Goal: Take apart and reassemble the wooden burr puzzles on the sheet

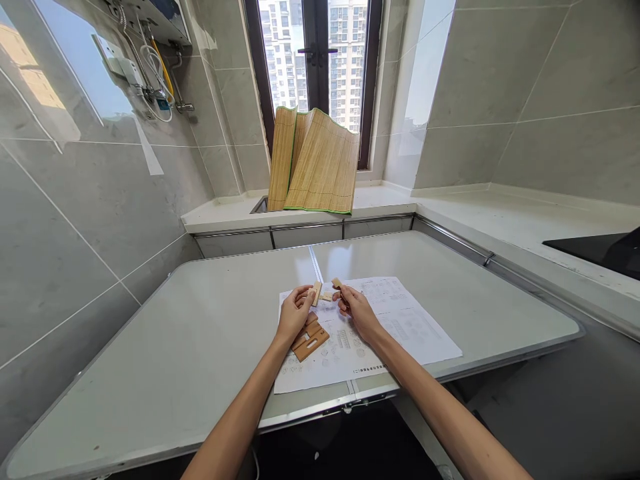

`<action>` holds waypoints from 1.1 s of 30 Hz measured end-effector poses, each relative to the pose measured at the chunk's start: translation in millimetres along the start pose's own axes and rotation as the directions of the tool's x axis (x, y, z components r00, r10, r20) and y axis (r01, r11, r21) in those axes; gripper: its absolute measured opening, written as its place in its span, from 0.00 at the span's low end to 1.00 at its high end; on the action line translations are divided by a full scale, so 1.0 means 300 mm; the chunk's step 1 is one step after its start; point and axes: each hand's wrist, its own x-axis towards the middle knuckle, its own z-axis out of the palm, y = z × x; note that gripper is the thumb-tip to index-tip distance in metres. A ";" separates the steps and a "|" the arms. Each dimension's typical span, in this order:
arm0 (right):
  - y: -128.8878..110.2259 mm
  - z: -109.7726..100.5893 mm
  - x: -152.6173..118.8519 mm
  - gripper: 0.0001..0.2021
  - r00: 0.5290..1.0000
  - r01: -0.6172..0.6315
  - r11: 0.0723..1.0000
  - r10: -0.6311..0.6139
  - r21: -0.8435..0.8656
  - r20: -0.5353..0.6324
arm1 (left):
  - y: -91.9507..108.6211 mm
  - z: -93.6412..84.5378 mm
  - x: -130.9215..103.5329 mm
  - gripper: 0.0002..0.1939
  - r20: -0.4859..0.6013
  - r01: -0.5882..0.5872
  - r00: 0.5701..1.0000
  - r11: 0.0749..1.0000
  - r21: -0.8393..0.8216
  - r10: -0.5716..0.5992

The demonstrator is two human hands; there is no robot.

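My left hand (297,311) pinches a small light wooden piece (317,293) between thumb and fingers, just above a printed sheet (420,327). Another small pale wooden piece (327,297) shows between the hands; whether it touches the held one I cannot tell. To the right, my right hand (358,311) grips a small wooden block (337,283) at its fingertips. Below my left hand, a brown wooden piece with a slot (311,344) lies on the sheet beside other brown wooden parts (312,324), partly hidden by that hand.
The sheet lies on a white folding table (225,333) with a seam down its middle. Behind it, a bamboo mat (320,167) leans on a white counter (385,195) before the window. A black cooktop (600,250) is at the right, a tiled wall (75,233) at the left.
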 end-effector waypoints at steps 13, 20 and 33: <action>0.008 -0.010 -0.002 0.20 0.998 0.054 0.989 -0.055 -0.138 -0.008 | 0.007 0.004 -0.004 0.22 0.043 0.022 0.999 0.999 -0.027 -0.021; 0.017 -0.016 0.003 0.23 0.998 0.034 0.998 -0.031 -0.047 0.062 | 0.004 -0.005 0.003 0.23 0.076 0.077 0.995 0.995 -0.062 -0.072; 0.002 0.006 -0.021 0.16 0.994 0.036 0.996 -0.026 -0.087 0.110 | -0.001 -0.015 0.005 0.26 0.068 0.158 0.986 0.985 -0.062 -0.154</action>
